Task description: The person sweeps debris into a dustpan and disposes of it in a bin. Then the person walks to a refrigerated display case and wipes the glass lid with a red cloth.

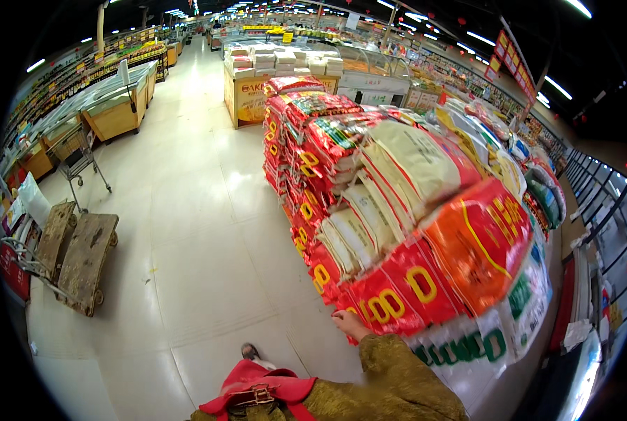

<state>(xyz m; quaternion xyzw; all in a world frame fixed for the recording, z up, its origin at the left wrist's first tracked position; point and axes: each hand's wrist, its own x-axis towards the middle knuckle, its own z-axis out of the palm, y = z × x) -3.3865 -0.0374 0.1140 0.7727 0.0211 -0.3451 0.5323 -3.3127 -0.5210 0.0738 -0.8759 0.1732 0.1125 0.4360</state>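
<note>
My right hand (351, 323), in a brown sleeve (403, 368), is at the lower front corner of a big stack of bagged goods. Its fingers look curled beside a red plastic sack (392, 300) with yellow handle cut-outs. Whether they grip its edge is not clear. Above that sack lie cream-coloured bags (413, 163) with red edging and an orange and red sack (482, 242). White bags with green handles (466, 347) hang below, right of my hand. My left hand is out of view.
Wooden flat trolleys (87, 263) and a shopping cart (76, 158) stand on the left. Chest freezers (116, 105) line the aisle's left side. A display stand (247, 100) piled with white packs is ahead. Black metal railing (603, 184) runs along the right.
</note>
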